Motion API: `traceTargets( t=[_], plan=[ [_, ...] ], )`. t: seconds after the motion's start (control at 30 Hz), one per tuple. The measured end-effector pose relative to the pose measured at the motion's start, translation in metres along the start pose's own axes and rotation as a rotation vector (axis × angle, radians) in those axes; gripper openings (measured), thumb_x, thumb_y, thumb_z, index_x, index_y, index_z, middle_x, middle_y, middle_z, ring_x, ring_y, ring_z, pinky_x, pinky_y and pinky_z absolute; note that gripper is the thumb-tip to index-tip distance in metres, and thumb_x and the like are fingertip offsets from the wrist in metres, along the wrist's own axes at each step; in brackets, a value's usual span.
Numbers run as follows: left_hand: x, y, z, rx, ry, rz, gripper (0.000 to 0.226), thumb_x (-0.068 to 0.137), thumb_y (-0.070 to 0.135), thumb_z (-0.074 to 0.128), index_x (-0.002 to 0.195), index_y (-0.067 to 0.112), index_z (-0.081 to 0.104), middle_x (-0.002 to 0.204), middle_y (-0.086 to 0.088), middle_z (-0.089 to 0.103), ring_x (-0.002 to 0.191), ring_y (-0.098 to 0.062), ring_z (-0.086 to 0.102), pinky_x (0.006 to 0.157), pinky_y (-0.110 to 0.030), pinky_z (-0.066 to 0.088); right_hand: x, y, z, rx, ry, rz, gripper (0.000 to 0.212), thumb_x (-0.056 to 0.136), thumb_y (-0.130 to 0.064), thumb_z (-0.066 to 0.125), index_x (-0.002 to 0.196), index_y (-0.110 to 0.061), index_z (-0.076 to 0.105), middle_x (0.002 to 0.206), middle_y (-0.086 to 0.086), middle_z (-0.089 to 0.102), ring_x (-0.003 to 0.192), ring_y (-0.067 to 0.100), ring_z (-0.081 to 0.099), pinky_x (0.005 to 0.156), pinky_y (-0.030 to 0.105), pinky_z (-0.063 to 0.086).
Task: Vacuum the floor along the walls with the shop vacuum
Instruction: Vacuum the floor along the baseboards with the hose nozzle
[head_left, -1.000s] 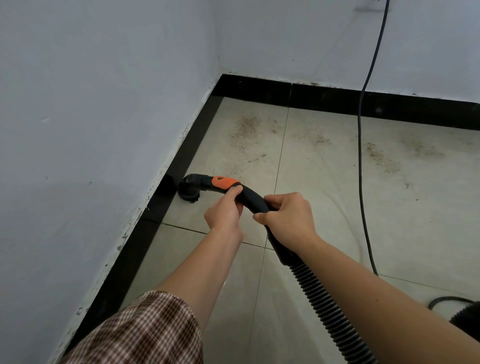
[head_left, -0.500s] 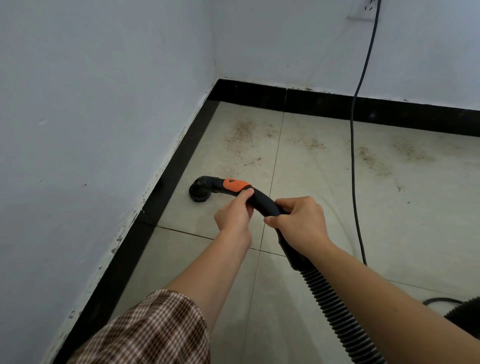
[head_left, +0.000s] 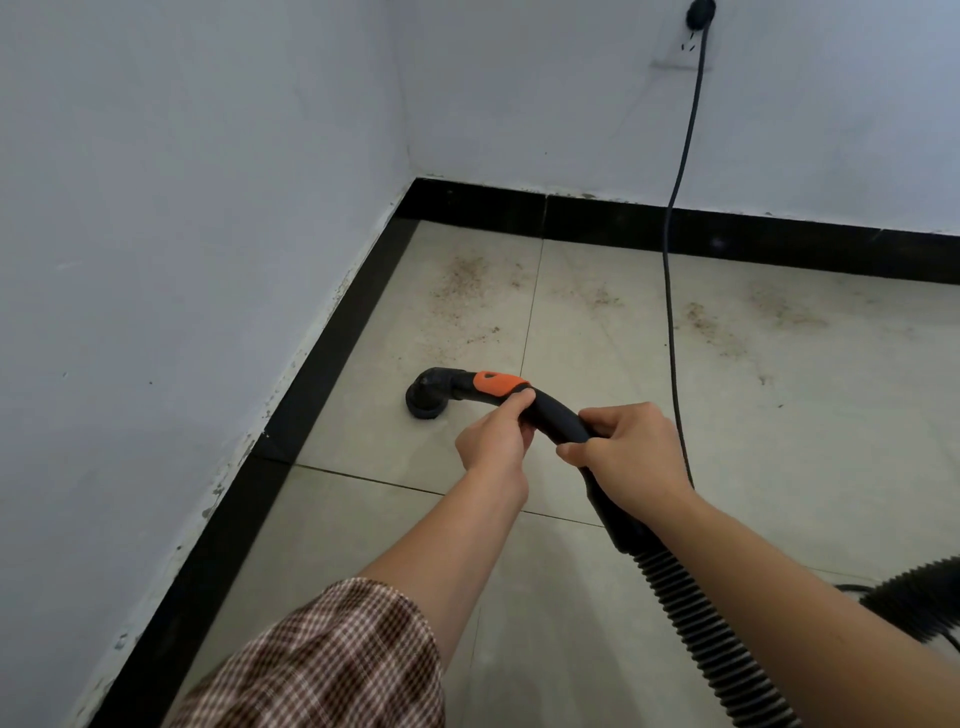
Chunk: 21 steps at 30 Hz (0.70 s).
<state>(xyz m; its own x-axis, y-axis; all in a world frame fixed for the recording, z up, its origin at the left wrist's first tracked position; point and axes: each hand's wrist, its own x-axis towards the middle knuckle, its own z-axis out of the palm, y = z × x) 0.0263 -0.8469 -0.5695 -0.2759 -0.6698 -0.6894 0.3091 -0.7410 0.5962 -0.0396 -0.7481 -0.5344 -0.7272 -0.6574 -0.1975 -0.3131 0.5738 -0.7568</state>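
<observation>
The black vacuum handle with an orange patch curves down to a round nozzle set on the grey floor tile, a short way right of the left wall's black baseboard. My left hand grips the handle just behind the orange patch. My right hand grips it further back, where the ribbed black hose begins. Brown dust lies scattered on the tiles toward the corner.
A black power cord hangs from a wall socket and runs down across the floor right of my hands. More dust lies along the far baseboard. A loop of hose sits at the right edge.
The nozzle has slid away from the left baseboard, rightward over the tile, with both hands still on the handle. The view has tilted up, showing the socket.
</observation>
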Motion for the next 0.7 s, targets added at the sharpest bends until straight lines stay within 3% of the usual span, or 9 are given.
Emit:
traceTargets(
  t=[0.2,0.37,0.7],
  plan=[
    [-0.004,-0.011,0.01,0.048,-0.053,-0.029,0.018,0.075,0.003,0.08,0.085,0.006,0.065,0.071,-0.004,0.073,0.057,-0.007,0.07,0.064,-0.018,0.055,-0.004,0.008,-0.014,-0.008,0.036,0.016,0.005,0.075,-0.014,0.076,0.073,-0.017,0.074,0.067,0.013,0.067,0.054,0.019,0.055,0.058,0.034,0.052],
    [-0.007,-0.014,0.011,0.093,-0.136,-0.074,0.011,0.079,0.001,0.076,0.084,0.004,0.067,0.066,-0.002,0.073,0.058,-0.007,0.071,0.059,-0.014,0.056,-0.009,0.012,-0.021,0.001,0.048,0.045,0.011,0.075,-0.012,0.075,0.067,-0.016,0.07,0.058,0.009,0.061,0.045,0.014,0.048,0.044,0.019,0.039],
    [-0.012,-0.027,0.022,0.124,-0.214,-0.103,0.009,0.082,0.003,0.074,0.088,0.004,0.067,0.078,-0.006,0.075,0.068,-0.007,0.071,0.066,-0.015,0.056,-0.013,0.02,-0.033,-0.012,0.106,0.053,0.008,0.076,-0.01,0.074,0.069,-0.013,0.07,0.064,0.018,0.064,0.046,0.019,0.051,0.049,0.026,0.043]
  ],
)
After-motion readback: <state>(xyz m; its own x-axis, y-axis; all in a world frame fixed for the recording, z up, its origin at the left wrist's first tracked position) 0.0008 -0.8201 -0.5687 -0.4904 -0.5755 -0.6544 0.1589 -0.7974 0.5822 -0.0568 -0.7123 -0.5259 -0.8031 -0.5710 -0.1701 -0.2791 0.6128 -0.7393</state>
